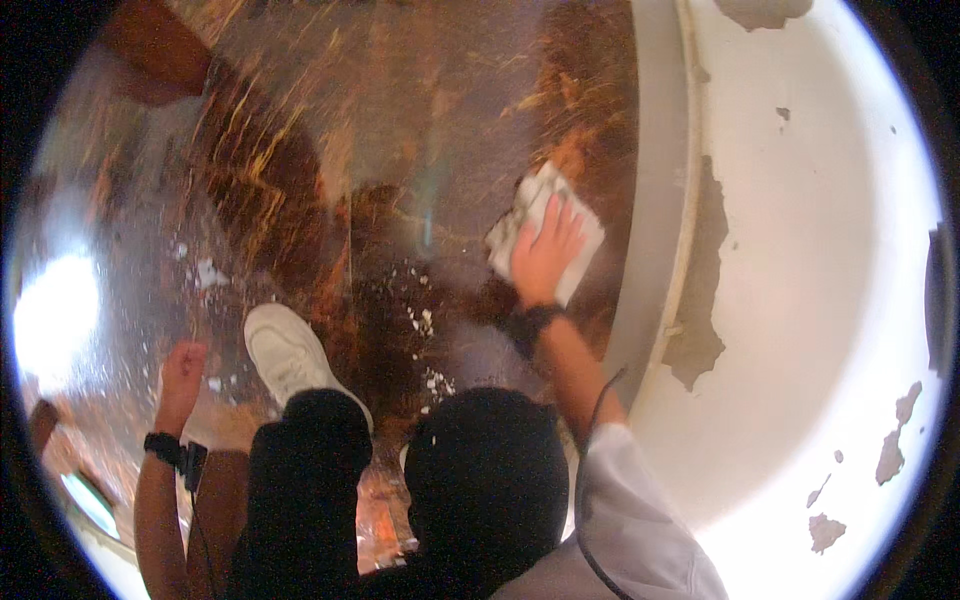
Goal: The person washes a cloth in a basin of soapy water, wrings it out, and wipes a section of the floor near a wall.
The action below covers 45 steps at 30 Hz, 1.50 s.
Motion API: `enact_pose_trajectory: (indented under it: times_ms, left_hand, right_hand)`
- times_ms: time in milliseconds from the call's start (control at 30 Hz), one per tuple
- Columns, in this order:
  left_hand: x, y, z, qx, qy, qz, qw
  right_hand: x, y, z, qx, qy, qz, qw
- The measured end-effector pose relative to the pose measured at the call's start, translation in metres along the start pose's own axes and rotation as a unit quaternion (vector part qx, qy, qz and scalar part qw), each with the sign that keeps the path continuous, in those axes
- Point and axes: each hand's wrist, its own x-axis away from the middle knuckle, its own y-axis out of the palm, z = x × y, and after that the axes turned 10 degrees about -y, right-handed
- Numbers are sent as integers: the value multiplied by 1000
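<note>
My right hand (547,251) presses flat on a folded white cloth (581,262), which lies on the glossy brown marble-patterned floor (465,142). The cloth's left edge shows grey, dirty-looking patches. A black band circles that wrist. At the lower left, my left hand (182,367) is curled into a loose fist, with nothing visible in it. It hangs over the floor to the left of my white shoe (289,352).
White flakes (424,322) lie scattered between my feet, with a larger flake (210,274) at the left. On the right, a grey baseboard (656,187) edges a white wall (795,262) with peeled patches (701,300). A thin cable (581,517) runs along my right sleeve.
</note>
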Motion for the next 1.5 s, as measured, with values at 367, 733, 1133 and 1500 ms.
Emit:
enact_pose_trajectory:
  times_ms: [367, 733, 1133, 1500]
  left_hand:
    - [-15, -36, 52, -5, 24, -37, 999]
    - [-1, -23, 63, 35, 68, -6, 997]
    - [1, 3, 46, 7, 41, -20, 999]
    - [-10, -24, 15, 29, -11, -8, 999]
  right_hand:
    - [-220, 25, 15, 38, 10, -35, 999]
    - [11, -19, -124, -172, -357, -156, 905]
    - [-20, -11, 21, -39, -82, -58, 994]
    - [-236, 30, 78, -1, 124, 23, 992]
